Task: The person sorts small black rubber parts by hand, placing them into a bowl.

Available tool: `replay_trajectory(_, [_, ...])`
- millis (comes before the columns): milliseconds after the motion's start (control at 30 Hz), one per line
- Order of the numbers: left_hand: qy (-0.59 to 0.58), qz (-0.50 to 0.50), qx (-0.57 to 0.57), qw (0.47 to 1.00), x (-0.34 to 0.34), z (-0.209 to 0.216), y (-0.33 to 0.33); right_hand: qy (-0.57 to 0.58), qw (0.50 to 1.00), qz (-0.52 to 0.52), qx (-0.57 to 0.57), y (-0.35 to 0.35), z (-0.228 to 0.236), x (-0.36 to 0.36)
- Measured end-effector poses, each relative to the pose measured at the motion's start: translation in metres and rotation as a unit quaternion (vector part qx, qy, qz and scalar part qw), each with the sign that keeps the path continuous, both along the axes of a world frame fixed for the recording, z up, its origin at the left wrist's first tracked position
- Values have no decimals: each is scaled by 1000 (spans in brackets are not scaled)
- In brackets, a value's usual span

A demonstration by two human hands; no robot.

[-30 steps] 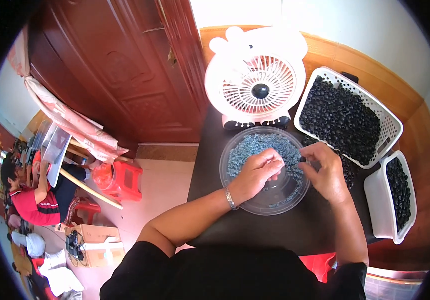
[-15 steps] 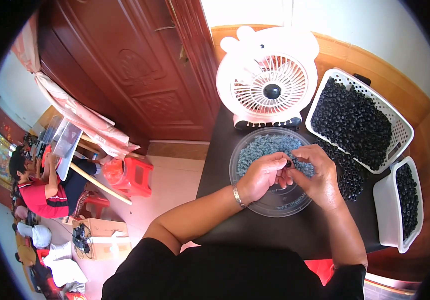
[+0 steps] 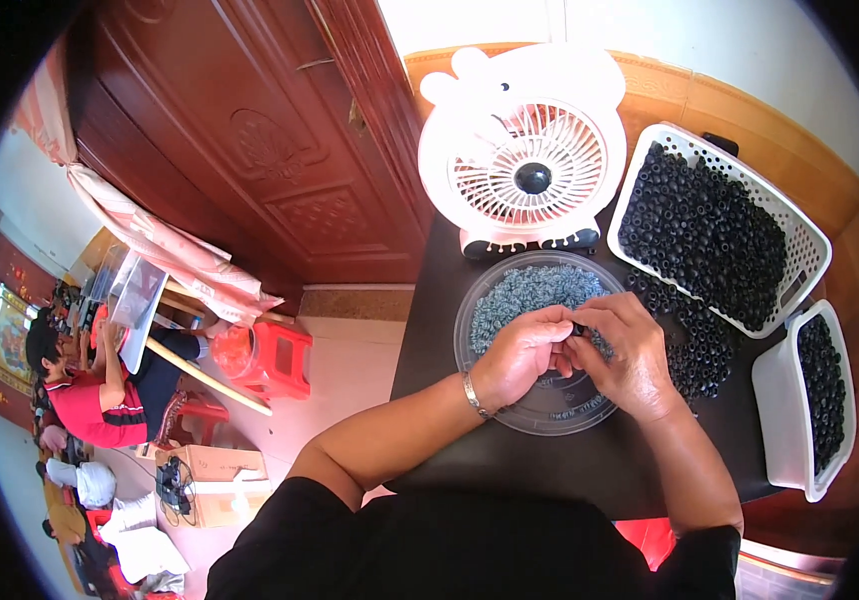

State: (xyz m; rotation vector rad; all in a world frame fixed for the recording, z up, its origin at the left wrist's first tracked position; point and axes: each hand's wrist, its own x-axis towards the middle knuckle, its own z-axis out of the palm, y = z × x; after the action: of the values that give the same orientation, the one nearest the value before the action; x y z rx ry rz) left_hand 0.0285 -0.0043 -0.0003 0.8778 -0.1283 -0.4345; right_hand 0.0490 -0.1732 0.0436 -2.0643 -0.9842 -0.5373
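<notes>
My left hand [image 3: 522, 355] and my right hand [image 3: 628, 352] meet above a round clear tub [image 3: 464, 345]. Their fingertips close together on a small black ring-like part [image 3: 579, 329], mostly covered by the fingers. Below them, the tub holds many small blue-grey pieces [image 3: 530, 295], too fine to name surely. To the right of my right hand, a heap of small black ring-like parts [image 3: 698, 362] lies loose on the dark table [image 3: 450, 440]. More of them fill a white perforated basket [image 3: 808, 262] behind the heap.
A pink animal-shaped fan [image 3: 530, 150] stands behind the tub. At the right edge, a white bin [image 3: 785, 420] holds more black parts. Off to the left are a red stool [image 3: 285, 360], a cardboard box [image 3: 215, 463] and a seated person in red [image 3: 105, 405].
My right fingers have curled in and closed nearer to my left fingertips, covering more of the black part. The whole view has shifted slightly.
</notes>
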Motion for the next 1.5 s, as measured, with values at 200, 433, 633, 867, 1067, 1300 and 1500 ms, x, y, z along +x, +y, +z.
replay_trajectory(200, [8, 1, -7, 1000, 1, 4, 1, -6, 1000, 3, 0, 1, 1, 0])
replay_trajectory(433, [11, 10, 1, 1000, 0, 3, -1, 9, 999, -28, 46, 4, -1, -1])
replay_trajectory(633, [14, 13, 3, 1000, 1, 2, -1, 4, 999, -31, 31, 3, -3, 0])
replay_trajectory(867, [22, 17, -19, 999, 0, 4, 1, 59, 996, 19, 63, 2, -6, 3])
replay_trajectory(1067, [20, 7, -24, 999, 0, 2, 1, 101, 991, 20, 87, 2, -10, 4])
replay_trajectory(1300, [4, 16, -15, 1000, -1, 3, 0, 68, 994, 23, 85, 3, -9, 3])
replay_trajectory(1500, [18, 32, 21, 999, -3, 4, -3, 8, 1000, 5, 22, 2, -4, 1])
